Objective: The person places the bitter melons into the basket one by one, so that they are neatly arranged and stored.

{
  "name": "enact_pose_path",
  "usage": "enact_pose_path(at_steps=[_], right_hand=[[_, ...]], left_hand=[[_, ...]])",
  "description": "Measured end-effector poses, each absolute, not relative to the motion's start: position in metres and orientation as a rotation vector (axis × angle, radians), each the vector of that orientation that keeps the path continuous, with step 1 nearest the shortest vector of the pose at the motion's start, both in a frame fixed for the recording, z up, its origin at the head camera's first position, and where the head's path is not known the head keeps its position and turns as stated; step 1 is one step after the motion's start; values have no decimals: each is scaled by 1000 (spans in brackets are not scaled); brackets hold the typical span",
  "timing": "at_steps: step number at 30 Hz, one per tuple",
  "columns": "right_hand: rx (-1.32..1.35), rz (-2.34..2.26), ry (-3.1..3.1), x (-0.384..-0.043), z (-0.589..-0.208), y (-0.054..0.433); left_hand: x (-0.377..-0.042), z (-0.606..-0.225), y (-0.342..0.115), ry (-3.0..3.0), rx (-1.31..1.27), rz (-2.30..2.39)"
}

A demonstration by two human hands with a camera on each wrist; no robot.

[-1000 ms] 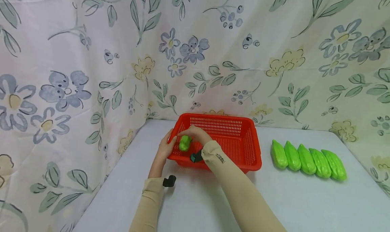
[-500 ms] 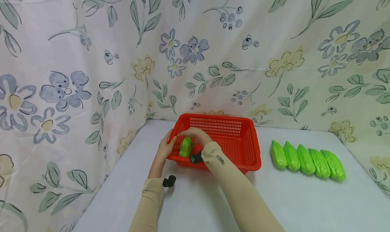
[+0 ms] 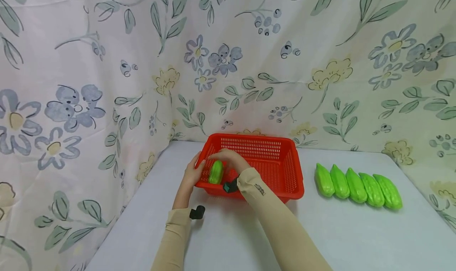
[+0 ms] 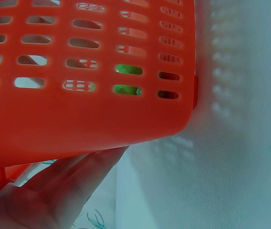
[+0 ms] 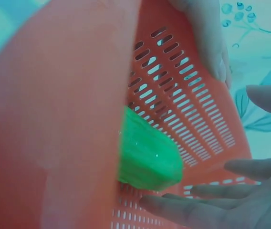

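A red slotted plastic basket (image 3: 292,170) stands on the white table. My left hand (image 3: 191,175) grips its left rim, thumb over the edge; the left wrist view shows those fingers (image 4: 85,179) outside the wall. Inside, at the left end, lies a glossy green ridged gourd (image 3: 216,173), like a bitter melon. My right hand (image 3: 233,160) is over the basket just right of this gourd. In the right wrist view, its fingers (image 5: 250,168) are spread and hold nothing, one fingertip close below the gourd's end (image 5: 152,155).
Several similar green gourds (image 3: 356,186) lie side by side in a slanted row on the table (image 3: 342,235), right of the basket. A flowered cloth (image 3: 249,65) hangs behind and along the sides. Small dark cameras (image 3: 197,212) sit at both wrists.
The gourd has settled from a raised, end-on pose to lying flat along the basket's left side. The right hand's fingers have come away from it. The left hand stays on the rim.
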State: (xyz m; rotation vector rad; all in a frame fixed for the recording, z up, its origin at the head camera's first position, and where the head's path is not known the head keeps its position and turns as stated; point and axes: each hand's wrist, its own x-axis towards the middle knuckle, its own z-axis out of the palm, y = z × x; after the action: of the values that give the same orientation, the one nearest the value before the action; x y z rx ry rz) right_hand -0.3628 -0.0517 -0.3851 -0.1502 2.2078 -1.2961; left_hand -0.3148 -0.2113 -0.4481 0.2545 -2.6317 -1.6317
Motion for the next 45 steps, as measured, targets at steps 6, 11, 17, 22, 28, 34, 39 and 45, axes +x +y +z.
enact_pose_path(at_steps=[6, 11, 17, 22, 28, 34, 39, 45], right_hand=[[-120, -1380, 2202, -359, -386, -48], [-115, -1415, 2221, -355, -384, -45], [-150, -1457, 2255, -348, -377, -41], [-216, -1544, 2257, -344, -373, -38], [-305, -1628, 2274, -338, -373, -33], [-351, -1672, 2289, -329, -373, -29], [-395, -1715, 2325, -323, -373, -24], [-440, -1737, 2369, -318, -371, -17]], left_hand=[[-316, -449, -212, -2629, 251, -1633], [-314, -448, -211, -2632, 248, -1629], [-314, -448, -210, -2636, 246, -1613], [-315, -447, -210, -2626, 252, -1631], [-314, -447, -210, -2628, 265, -1626], [-314, -449, -210, -2632, 262, -1610], [-313, -447, -209, -2633, 254, -1618], [-314, -448, -210, -2631, 246, -1614]])
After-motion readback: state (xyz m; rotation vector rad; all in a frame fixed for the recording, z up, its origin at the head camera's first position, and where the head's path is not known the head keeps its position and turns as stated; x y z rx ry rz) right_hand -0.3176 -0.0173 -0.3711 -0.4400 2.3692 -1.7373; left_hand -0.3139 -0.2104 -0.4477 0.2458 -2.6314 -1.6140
